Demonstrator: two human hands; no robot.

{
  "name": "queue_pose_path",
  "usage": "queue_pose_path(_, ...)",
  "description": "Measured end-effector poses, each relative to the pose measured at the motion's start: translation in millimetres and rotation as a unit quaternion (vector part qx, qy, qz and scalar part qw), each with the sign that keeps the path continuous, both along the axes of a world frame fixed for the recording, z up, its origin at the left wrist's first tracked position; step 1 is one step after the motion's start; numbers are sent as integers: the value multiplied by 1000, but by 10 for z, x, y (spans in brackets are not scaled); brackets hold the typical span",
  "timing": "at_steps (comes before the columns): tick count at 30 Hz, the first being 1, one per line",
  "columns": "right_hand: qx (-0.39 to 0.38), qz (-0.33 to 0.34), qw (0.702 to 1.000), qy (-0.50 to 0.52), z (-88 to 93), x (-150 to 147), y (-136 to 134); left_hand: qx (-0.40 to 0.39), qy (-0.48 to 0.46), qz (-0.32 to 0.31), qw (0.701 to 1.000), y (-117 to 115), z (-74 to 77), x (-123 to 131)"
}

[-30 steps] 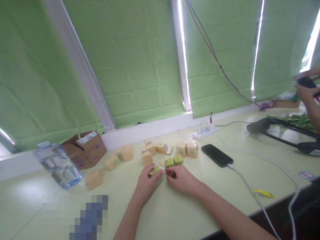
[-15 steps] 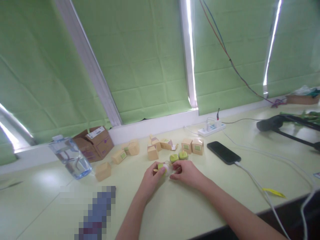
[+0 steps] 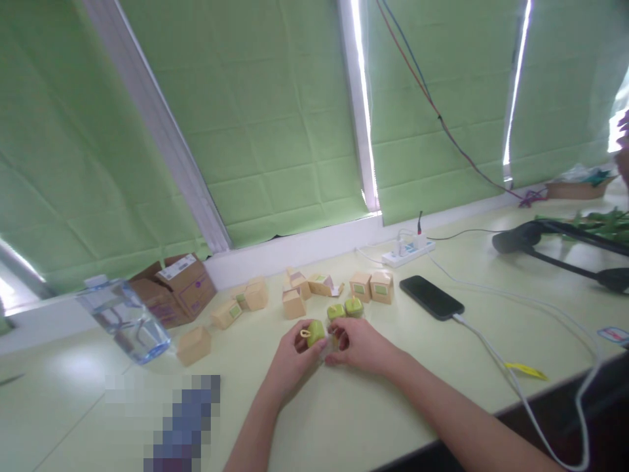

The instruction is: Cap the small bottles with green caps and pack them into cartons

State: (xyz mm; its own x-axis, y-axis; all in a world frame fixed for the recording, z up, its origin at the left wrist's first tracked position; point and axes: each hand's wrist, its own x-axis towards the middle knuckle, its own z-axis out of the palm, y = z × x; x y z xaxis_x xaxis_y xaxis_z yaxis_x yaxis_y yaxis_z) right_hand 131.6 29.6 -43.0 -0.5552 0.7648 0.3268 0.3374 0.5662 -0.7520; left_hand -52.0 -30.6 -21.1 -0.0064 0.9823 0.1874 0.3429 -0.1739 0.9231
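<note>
My left hand is closed around a small green block-shaped item with a yellow loop, held just above the table. Close on its right, my right hand pinches a piece of clear plastic; whether the plastic is still joined to the item cannot be made out. Just beyond the fingers sit two more green items, a left one and a right one. Behind them stand small tan boxes with green labels, among them one box and its neighbour.
More tan boxes lie to the left. A water bottle leans near a brown carton. Rightward are a black phone on a white cable, a power strip, a yellow strip and a black headset-like object.
The green item has turned in my left hand, so its green side and loop show more fully. My right hand has drawn the clear plastic lower. The whole view has shifted slightly.
</note>
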Motion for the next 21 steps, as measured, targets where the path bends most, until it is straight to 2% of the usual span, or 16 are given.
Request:
queue_pose_path(4,-8,12,1000,22,57,26,-32,-9,-39,-37,999,0,37,-5)
queue_pose_path(10,28,7,997,77,123,48,-52,-8,-67,-17,998,-11,87,-38)
queue_pose_path(16,40,3,994,101,125,47,-42,26,-53,-36,998,15,60,-67)
queue_pose_path(21,41,6,992,115,135,46,-19,14,-55,-12,998,36,49,-78)
